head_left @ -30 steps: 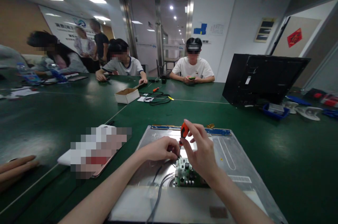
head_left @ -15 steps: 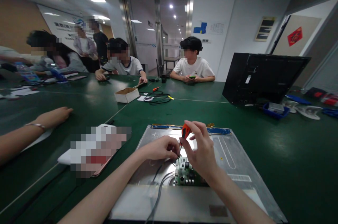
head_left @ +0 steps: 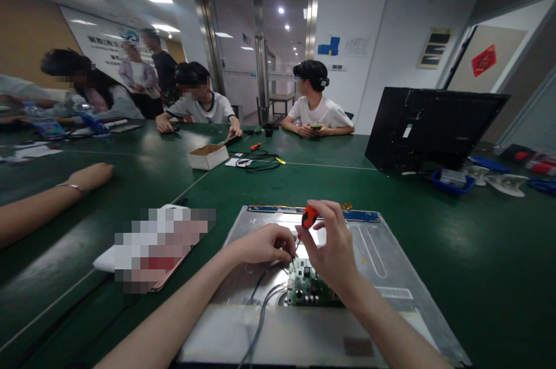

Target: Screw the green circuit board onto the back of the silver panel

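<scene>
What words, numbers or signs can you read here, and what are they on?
Red diamond sign: one character, perhaps "福", too blurred for certainty.
Wall banner: lettering too blurred.
Glass doors: lettering too small.
Pale label on black casing: too small.
Circuit board: no readable markings.
Orange-and-black screwdriver: no readable text.

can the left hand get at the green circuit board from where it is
Probably yes: the left hand is close by the upper left corner of the green circuit board, whose left side looks mostly uncovered. The right hand, holding an orange screwdriver, hides part of the other side.
</scene>
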